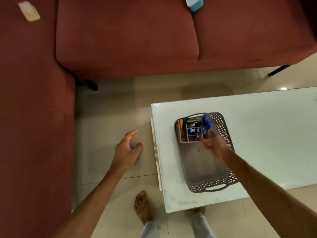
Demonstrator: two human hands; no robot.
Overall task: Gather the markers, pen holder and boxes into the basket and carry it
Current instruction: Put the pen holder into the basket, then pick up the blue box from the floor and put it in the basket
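A grey lattice basket [221, 124] with two handles lies on the white table [265, 127]. At its far end stands a pinkish pen holder [184, 139] with several blue markers [206, 121], an orange one and a green one [183, 121] upright in it. My right hand [214, 146] hovers over the basket just in front of the holder, fingers relaxed and slightly blurred, holding nothing. My left hand [126, 149] is out over the floor left of the table. A small blue-grey thing [132, 147] sits between its thumb and fingers, mostly hidden.
A dark red L-shaped sofa [127, 40] fills the back and left. A white and teal box [194, 3] and a beige box [29, 11] lie on it. Tiled floor [111, 109] runs between sofa and table. My bare foot [141, 206] stands by the table's near corner.
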